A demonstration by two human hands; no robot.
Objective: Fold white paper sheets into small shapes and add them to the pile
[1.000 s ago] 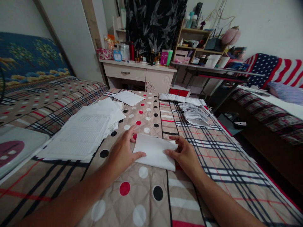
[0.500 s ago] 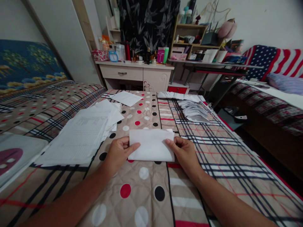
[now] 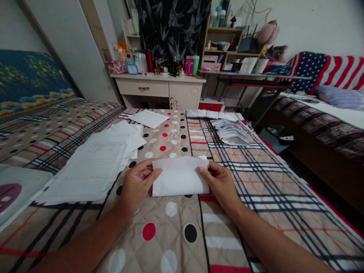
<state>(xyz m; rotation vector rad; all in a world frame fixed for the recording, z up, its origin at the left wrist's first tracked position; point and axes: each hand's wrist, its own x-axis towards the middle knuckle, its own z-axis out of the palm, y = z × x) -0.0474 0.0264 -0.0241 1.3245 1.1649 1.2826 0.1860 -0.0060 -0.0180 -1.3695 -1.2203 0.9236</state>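
Note:
A folded sheet of white paper (image 3: pixel 179 177) is held just above the bedspread, its fold toward me. My left hand (image 3: pixel 140 180) pinches its left edge, thumb on top and fingers behind. At the right edge my right hand (image 3: pixel 220 180) grips it the same way, thumb pressed on the front face. To the left lies a spread stack of printed sheets (image 3: pixel 88 167). A single sheet (image 3: pixel 150 119) rests beyond that stack. Folded papers (image 3: pixel 231 132) lie fanned in a pile at the far right, in front of a row of folded papers (image 3: pixel 213 114).
The patterned bedspread (image 3: pixel 170 242) lies under everything. A white plastic packet (image 3: pixel 25 185) with a pink mark is at the left edge. Past the bed stand a white dresser (image 3: pixel 159 89) with bottles and a desk (image 3: pixel 256 74) with shelves. Another bed (image 3: pixel 318 125) is at right.
The paper's upper layer has shifted, so the corner that stuck out at its top right is now lined up. My left hand has moved slightly left, and the view has turned a little.

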